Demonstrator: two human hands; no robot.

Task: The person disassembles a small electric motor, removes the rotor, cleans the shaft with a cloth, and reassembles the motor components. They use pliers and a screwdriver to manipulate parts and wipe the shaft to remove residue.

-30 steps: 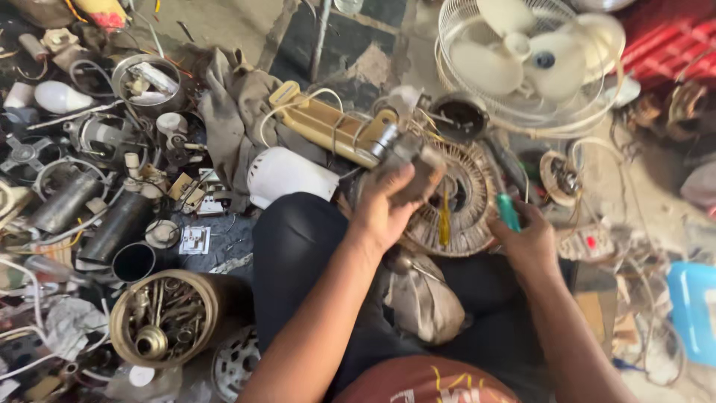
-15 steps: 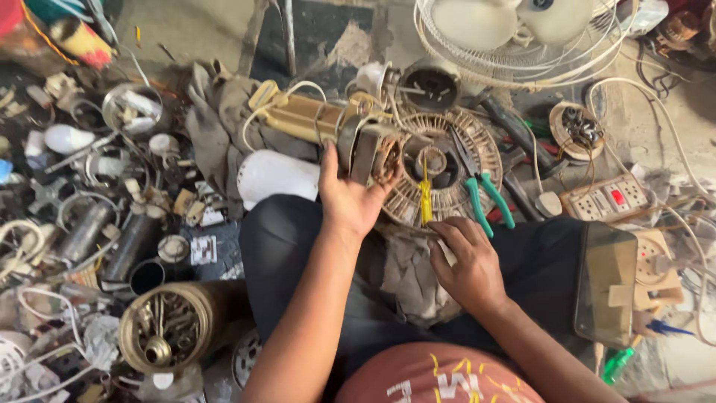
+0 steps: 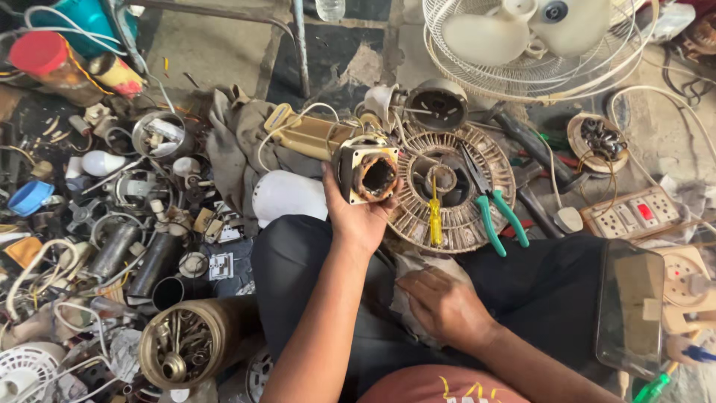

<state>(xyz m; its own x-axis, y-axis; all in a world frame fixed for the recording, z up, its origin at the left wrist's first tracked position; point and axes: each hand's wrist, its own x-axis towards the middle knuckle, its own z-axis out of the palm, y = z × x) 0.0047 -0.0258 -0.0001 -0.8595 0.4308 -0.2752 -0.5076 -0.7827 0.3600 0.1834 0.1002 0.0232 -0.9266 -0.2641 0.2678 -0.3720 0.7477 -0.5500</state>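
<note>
We sit on the floor with our legs crossed and a spread of fan parts around us. Our left hand holds a small square motor stator up over our left knee, fingers wrapped round its cream-coloured housing and closed firmly on it. The open bore, ringed with rusty laminations, faces up toward our eyes, so the stator's axis points from the palm straight at the head camera.

Our right hand rests lower, on a grey rag lying across our lap. Its fingers are curled loosely down onto the cloth; we cannot tell whether they pinch anything under them. That hand sits below and to the right of the stator, well short of touching it.

The tools lie just beyond the stator, on a round ribbed motor cover set on the floor ahead of our knees. A yellow-handled screwdriver lies there with its long axis running away from us, handle toward us. Beside it, green-handled pliers lie slanted, handles toward our right knee. Both are nearer our right hand than our left.

Farther off stand a white fan guard and a switchboard with sockets at the right.
</note>
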